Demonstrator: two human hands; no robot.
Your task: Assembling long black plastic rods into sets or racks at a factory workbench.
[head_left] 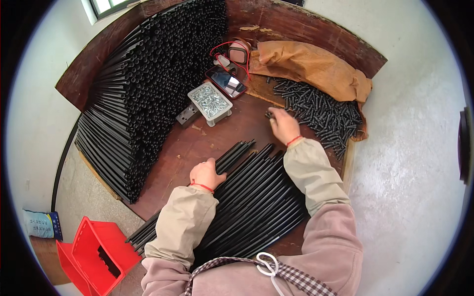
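Observation:
My left hand [203, 175] is closed around a few thin black tubes [236, 154] at the left side of a spread-out row. The rest of that row of black tubes [256, 197] lies slanting across the table in front of me. Farther right, my right hand [284, 127] is in a pinch, with a small dark piece [269, 114] at its fingertips. That piece resembles the short black ribbed pieces [321, 111] heaped just beyond the hand. Its exact shape is mostly covered by my fingers.
A tall stack of black tubes [148, 89] fills the left side. Mid-table stand a white tray of small metal parts [221, 112], a phone [226, 81] and a metal block [187, 115]. Brown cloth [306, 59] borders the heap; red bins [123, 237] sit lower left.

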